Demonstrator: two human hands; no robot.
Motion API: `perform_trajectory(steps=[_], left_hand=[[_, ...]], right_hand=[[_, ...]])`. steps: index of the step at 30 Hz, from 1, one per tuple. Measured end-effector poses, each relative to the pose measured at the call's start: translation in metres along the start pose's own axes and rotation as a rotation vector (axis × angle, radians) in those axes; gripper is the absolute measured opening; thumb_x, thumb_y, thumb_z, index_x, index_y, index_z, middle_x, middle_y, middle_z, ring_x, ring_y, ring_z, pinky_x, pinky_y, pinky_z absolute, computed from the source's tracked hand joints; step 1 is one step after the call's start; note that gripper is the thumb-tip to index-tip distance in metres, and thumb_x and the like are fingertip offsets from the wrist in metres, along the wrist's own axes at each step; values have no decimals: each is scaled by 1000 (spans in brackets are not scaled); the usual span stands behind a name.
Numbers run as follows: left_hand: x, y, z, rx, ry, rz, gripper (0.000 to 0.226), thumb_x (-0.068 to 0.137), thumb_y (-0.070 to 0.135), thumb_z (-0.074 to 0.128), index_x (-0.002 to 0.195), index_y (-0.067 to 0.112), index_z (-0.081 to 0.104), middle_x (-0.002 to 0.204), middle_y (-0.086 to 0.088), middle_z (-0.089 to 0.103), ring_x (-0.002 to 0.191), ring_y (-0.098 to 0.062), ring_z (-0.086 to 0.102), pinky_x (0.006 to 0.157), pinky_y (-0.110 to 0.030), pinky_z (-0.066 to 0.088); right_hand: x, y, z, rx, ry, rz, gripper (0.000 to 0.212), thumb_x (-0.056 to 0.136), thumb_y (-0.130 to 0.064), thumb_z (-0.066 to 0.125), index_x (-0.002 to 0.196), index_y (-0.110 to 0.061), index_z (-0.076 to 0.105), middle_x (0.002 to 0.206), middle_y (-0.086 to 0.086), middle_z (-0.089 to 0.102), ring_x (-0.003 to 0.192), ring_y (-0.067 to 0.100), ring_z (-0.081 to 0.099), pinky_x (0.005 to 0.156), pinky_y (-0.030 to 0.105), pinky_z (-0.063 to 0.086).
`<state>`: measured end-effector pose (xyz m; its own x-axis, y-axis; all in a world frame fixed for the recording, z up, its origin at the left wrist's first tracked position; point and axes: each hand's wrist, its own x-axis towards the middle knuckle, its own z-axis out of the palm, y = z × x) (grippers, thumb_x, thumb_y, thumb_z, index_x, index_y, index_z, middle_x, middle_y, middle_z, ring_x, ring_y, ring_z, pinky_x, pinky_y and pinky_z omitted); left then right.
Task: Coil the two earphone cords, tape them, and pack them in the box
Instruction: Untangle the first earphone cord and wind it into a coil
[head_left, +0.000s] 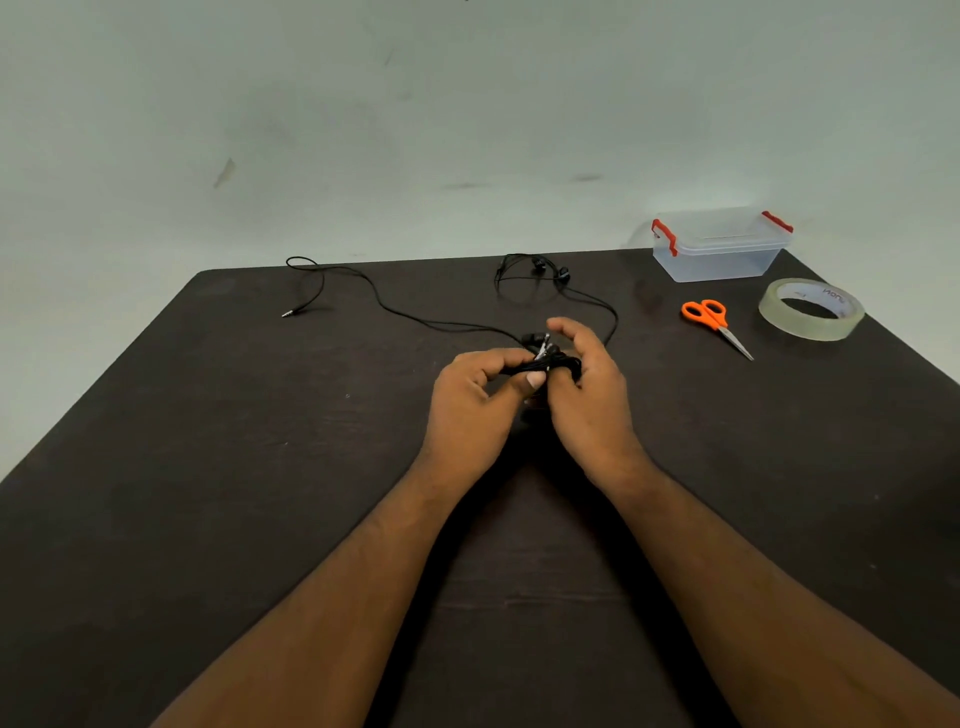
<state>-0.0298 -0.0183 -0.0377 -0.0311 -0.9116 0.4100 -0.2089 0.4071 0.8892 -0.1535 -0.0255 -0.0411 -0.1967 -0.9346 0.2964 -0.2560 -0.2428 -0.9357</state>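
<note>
I am getting a single wide-angle view from the head, looking forward and down across the dark table (208, 467) toward the pale wall (415, 130). It is sitting close above both forearms, with the left hand (470, 410) and right hand (592, 395) meeting just above the frame's middle. No second view is sharing this scene.
</note>
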Motion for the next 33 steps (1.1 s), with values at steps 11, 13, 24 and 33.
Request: perform_trajectory(steps=[11,13,24,33], left_hand=[[3,0,-9,41,-12,33,10,85,9,66,94,15,68,93,5,70,92,-6,65,85,-24,50],[1,0,-6,68,47,65,14,83,12,67,97,15,67,95,7,71,94,-7,66,89,-32,53],[2,-4,-9,284,140,135,26,80,40,60,104,37,70,88,14,69,96,-4,58,89,-51,47],[5,5,-11,-62,58,3,19,84,5,67,87,23,73,96,7,66,97,-11,63,87,-28,52]], right_hand=[[3,11,2,65,12,-120,44,79,14,44,87,-23,65,93,2,68,92,19,65,83,44,56],[3,11,2,89,17,-120,48,76,16,42,85,-25,65,93,3,68,93,21,65,84,45,55],[3,10,1,77,3,-169,42,81,13,47,85,-26,63,88,0,67,88,20,65,81,41,56],[4,8,0,126,-17,-180,42,84,13,52,100,-21,69,99,2,68,88,19,66,75,31,55]])
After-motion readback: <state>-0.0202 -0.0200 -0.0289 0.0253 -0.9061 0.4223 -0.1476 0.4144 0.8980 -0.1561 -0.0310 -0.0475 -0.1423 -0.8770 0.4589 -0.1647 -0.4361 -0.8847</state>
